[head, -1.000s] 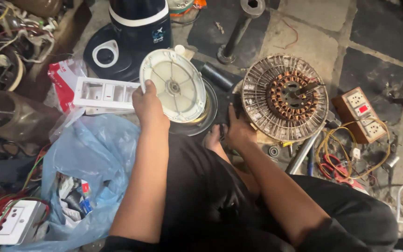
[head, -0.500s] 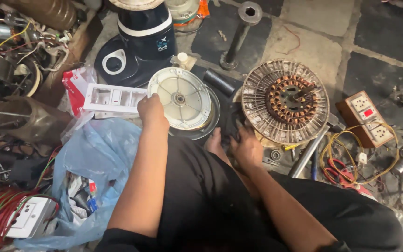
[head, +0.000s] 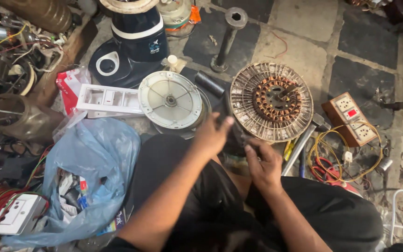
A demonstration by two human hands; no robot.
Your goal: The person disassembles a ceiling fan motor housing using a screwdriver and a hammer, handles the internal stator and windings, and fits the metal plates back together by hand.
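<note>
Even soft daylight, sharp, slight hand blur.

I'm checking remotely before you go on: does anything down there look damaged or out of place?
The round motor winding lies bare on the floor, its white cover disc apart beside it. Loose yellow wires are tangled by the wooden socket board.

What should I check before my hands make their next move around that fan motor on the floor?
1. Left hand free of the white round cover: ok, the cover lies flat beside it.
2. Grip on the dark part between both hands: cannot tell, it is blurred and mostly hidden.
3. Right hand clear of the copper-wound motor: ok, it sits just below the rim.
4. Motor lying flat and steady: ok.
5. Loose yellow wires out of the way: not ok, they coil close to the right.
6. Socket board unplugged: cannot tell.
</note>
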